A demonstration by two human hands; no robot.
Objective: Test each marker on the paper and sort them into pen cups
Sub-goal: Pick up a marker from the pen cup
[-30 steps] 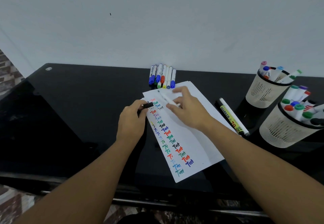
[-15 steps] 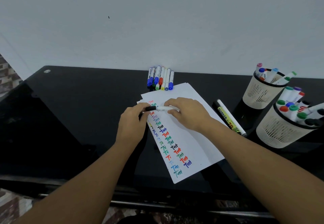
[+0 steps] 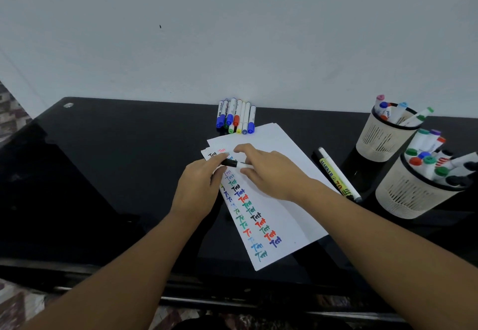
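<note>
While the white sheet of paper (image 3: 282, 174) covered in coloured test words lay nearest, the left hand (image 3: 199, 187) pinched the black cap (image 3: 229, 162) and the right hand (image 3: 269, 172) gripped the white marker (image 3: 244, 165) above the sheet's far end, where a second earlier they had been apart. Capping looked finished, so sorting into the two pale slotted pen cups (image 3: 382, 138) right of the paper seemed next. The marker's barrel was mostly hidden by fingers; beyond the paper lay the untested capped markers (image 3: 236, 117).

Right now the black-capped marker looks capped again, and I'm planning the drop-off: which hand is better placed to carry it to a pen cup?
Probably the right hand: it holds the marker by its barrel, and both pen cups stand on its side, across the paper.
</note>
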